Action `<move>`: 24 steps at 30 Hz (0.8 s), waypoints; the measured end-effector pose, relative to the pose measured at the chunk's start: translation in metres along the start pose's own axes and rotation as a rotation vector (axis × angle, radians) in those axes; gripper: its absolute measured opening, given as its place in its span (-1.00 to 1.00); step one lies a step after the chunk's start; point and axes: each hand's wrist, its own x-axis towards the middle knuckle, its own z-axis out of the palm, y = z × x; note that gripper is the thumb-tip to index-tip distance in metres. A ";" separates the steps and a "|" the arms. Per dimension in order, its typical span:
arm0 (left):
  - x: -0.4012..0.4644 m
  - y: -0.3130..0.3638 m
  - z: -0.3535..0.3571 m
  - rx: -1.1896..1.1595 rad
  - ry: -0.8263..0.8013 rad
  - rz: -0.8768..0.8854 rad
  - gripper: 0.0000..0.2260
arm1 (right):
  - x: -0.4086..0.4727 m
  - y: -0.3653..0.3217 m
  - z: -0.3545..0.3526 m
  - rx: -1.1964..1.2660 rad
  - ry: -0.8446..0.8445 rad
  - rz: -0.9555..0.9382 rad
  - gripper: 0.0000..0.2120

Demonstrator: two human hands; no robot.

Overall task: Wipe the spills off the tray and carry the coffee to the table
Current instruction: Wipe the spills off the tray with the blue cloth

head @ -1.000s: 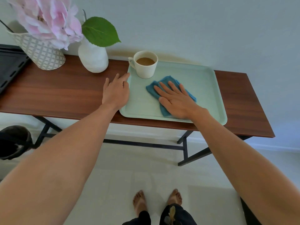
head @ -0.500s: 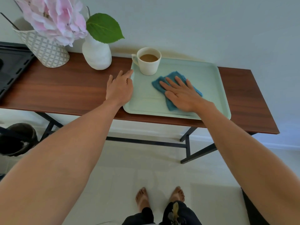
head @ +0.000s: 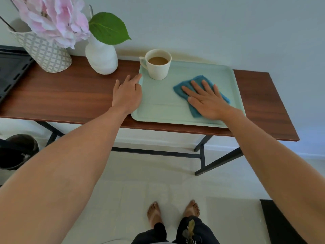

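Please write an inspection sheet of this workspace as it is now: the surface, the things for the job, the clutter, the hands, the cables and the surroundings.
Surface: brown wooden console table on a black frame, against a pale wall.
Job's things: pale green tray on the table; white cup of milky coffee standing upright in the tray's far left corner; blue cloth flat on the tray, apart from the cup.
Clutter: white vase with a green leaf; patterned pot with pink flowers; both off the tray.
Hands: left hand rests at the tray's left edge, no grip; right hand pressed flat on the cloth, fingers spread.
Cables: nothing seen.
Surroundings: pale floor, bare feet, dark object low on the left.
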 end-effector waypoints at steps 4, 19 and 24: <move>0.001 0.001 0.000 0.012 -0.010 -0.011 -0.50 | 0.018 -0.049 0.000 0.025 -0.007 -0.047 -0.50; 0.004 0.000 0.002 0.002 -0.001 -0.026 -0.48 | 0.017 -0.025 -0.003 0.055 0.064 0.109 -0.47; 0.004 -0.002 0.002 -0.013 -0.007 -0.032 -0.47 | -0.014 -0.038 0.016 0.067 0.032 -0.015 -0.44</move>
